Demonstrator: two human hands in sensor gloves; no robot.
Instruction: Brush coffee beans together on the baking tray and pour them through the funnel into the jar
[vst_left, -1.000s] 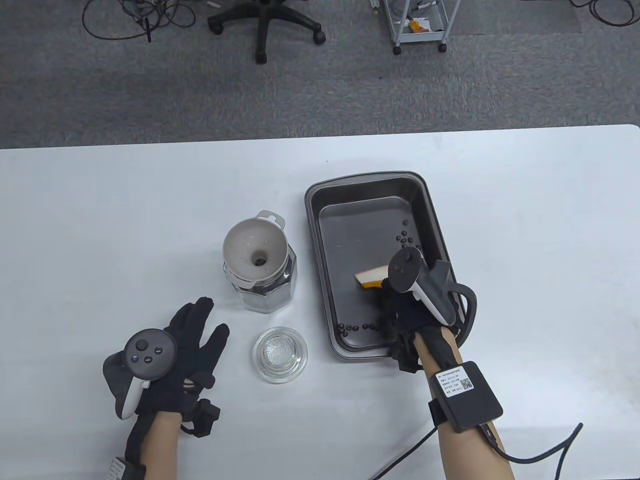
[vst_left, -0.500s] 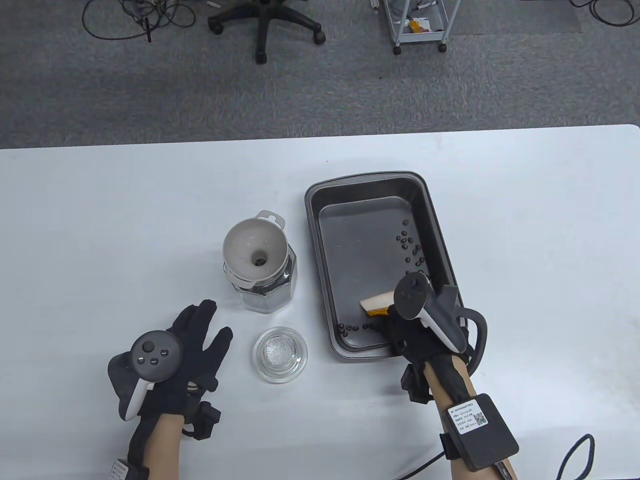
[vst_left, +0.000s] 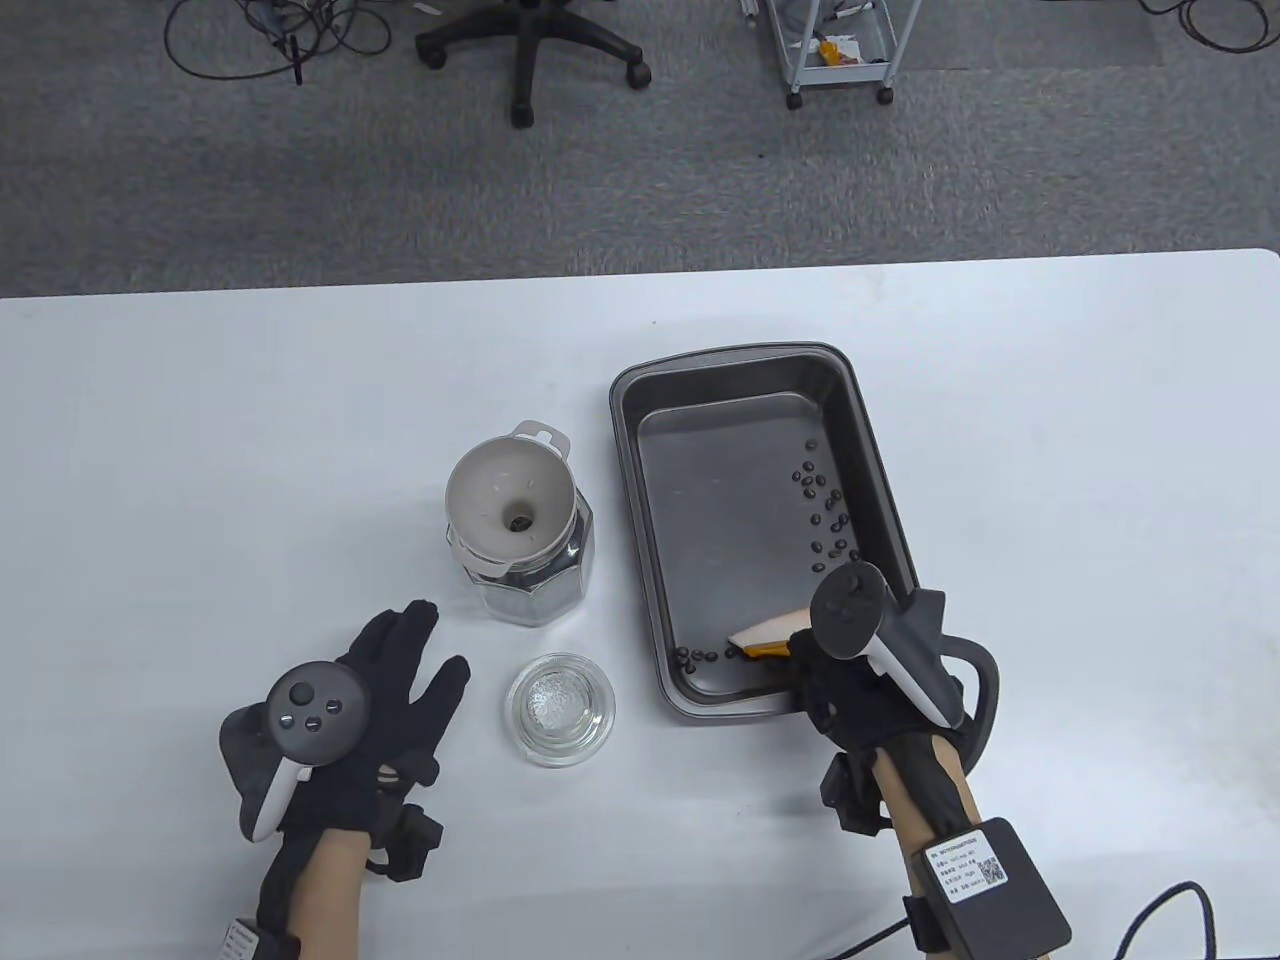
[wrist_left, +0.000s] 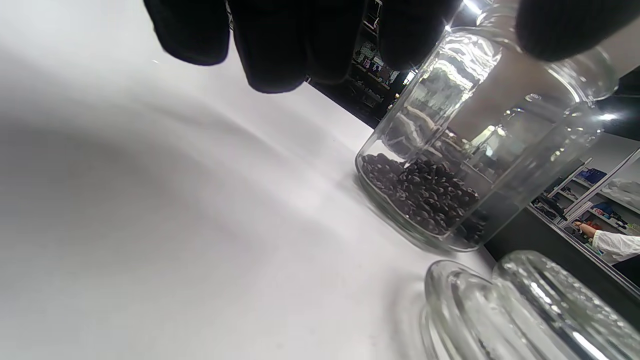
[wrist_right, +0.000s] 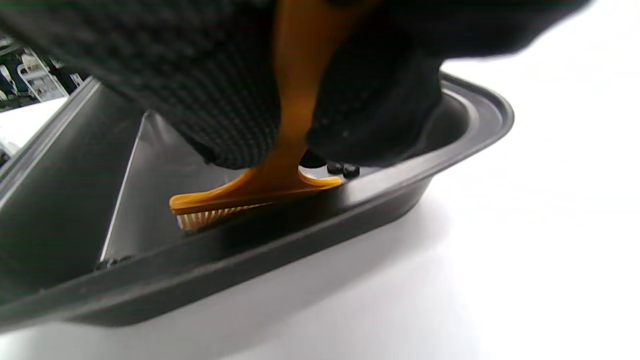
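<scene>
Orange-backed brush (vst_left: 768, 638), clenched by its handle in the right hand (vst_left: 850, 690), sits bristles-down at the baking tray's (vst_left: 640, 480) 6 o'clock end, herding coffee beans (vst_left: 705, 656) there; more beans (vst_left: 825, 505) wait at 3 o'clock. Left hand (vst_left: 370, 710) rests released on the worktop (vst_left: 200, 450), near the funnel-topped jar (vst_left: 525, 575), likely ready to steady it.

White worktop (vst_left: 200, 420): jar (vst_left: 530, 580) just ahead of left hand (vst_left: 370, 720), glass lid (vst_left: 560, 710) beside its fingers, baking tray (vst_left: 640, 520) under right hand (vst_left: 850, 690).
</scene>
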